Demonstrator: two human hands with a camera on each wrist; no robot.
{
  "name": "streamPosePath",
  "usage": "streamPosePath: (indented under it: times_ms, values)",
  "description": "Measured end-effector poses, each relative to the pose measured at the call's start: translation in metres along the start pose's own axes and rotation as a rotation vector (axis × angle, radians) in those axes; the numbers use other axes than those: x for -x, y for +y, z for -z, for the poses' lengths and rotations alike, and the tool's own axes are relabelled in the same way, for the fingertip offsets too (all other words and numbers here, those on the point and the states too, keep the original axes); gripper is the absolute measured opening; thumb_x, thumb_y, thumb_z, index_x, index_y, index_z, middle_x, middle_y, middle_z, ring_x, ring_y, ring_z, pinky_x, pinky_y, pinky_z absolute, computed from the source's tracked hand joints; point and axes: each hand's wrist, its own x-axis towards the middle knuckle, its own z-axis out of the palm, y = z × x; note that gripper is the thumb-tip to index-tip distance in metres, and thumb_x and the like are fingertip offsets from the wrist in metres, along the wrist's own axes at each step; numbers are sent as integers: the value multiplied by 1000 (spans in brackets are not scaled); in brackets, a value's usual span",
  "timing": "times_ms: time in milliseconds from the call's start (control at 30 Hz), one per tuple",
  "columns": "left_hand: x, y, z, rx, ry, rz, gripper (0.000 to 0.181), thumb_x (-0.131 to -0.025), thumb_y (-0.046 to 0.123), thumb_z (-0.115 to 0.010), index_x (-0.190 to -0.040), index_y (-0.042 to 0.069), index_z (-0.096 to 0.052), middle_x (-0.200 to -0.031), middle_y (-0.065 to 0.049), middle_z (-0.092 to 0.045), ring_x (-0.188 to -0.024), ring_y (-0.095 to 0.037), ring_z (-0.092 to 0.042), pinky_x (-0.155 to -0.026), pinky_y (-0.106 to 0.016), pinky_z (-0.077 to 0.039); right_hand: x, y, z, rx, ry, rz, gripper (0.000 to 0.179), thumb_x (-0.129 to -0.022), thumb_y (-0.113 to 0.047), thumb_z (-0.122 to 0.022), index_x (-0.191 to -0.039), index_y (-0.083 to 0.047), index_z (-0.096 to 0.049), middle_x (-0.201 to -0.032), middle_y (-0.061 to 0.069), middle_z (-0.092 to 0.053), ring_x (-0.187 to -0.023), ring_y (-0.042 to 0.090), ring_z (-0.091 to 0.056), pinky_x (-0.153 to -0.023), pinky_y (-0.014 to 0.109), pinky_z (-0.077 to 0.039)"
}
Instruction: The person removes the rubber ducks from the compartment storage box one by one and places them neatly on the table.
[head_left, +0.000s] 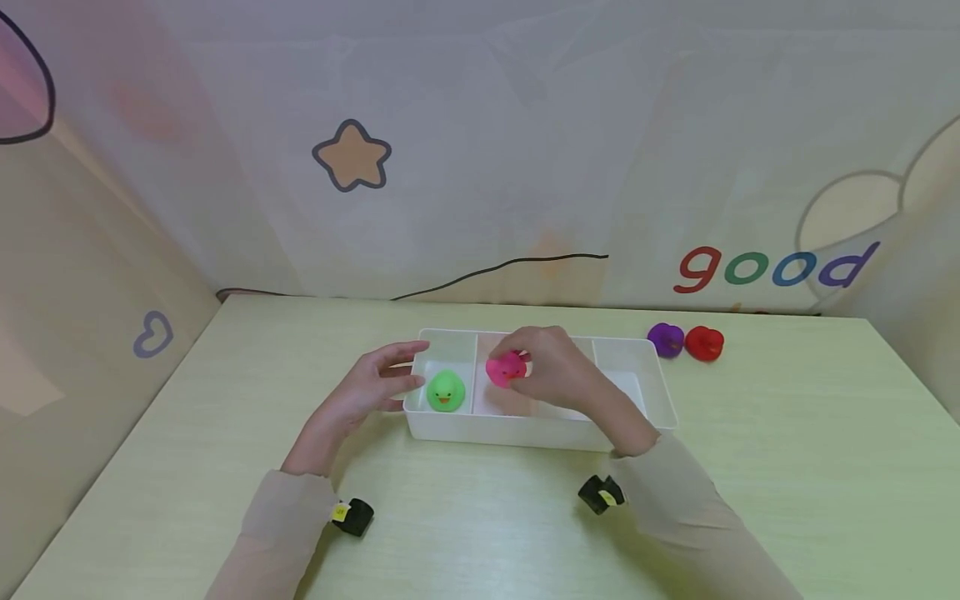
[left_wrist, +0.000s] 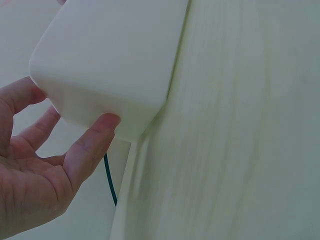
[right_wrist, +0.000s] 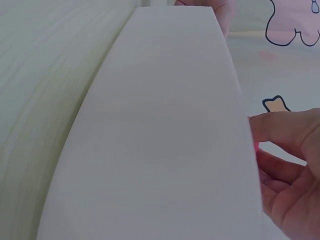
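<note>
A long white divided box [head_left: 510,431] stands on the table. My right hand [head_left: 555,367] pinches a pink toy duck [head_left: 504,372] above the second compartment from the left. In the right wrist view the box's front wall [right_wrist: 155,120] hides nearly all of the duck, and my right hand [right_wrist: 295,165] shows at its rim. A green toy duck [head_left: 446,392] sits upright in the leftmost compartment. My left hand [head_left: 369,385] rests its spread fingers against the box's left end; the left wrist view shows the thumb [left_wrist: 97,137] on that end wall.
Beyond the box's right back corner, a purple toy duck [head_left: 665,340] and a red toy duck [head_left: 704,343] stand side by side on the pale table [head_left: 480,533]. A printed cloth wall [head_left: 480,167] rises behind the table's far edge.
</note>
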Motion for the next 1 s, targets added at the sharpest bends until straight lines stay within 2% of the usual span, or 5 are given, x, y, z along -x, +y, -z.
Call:
streamPosePath:
  times_ms: [167, 500, 733, 1000]
  values:
    - [0, 0, 1, 6, -3, -4, 52, -86, 5, -60, -135, 11, -43, -137, -17, -37, -122, -35, -42, -79, -45, -50, 5, 2, 5, -59, 33, 15, 22, -70, 1, -74, -92, -4, -69, -88, 3, -67, -84, 18, -60, -75, 33, -53]
    - [0, -2, 2, 18, -7, -5, 52, -86, 5, -60, -135, 11, -43, -137, -17, -37, -123, -35, -40, -79, -45, -50, 15, 8, 21, -240, 100, -46, 28, -70, 3, -74, -97, -2, -68, -96, 8, -67, -88, 21, -63, -77, 35, -52]
    - [-1, -3, 2, 17, -9, -1, 52, -86, 6, -60, -135, 12, -44, -138, -16, -37, -123, -35, -41, -80, -45, -50, 22, 14, 31, -288, 149, -111, 32, -68, 3, -76, -99, -1, -67, -97, 9, -66, -91, 21, -61, -79, 36, -52]
    - [-2, -4, 2, 22, -14, -3, 52, -86, 6, -60, -135, 12, -44, -137, -16, -37, -123, -35, -40, -80, -45, -50, 32, 24, 45, -320, 174, -171, 35, -70, 3, -75, -104, 2, -65, -101, 14, -64, -93, 27, -61, -79, 30, -51]
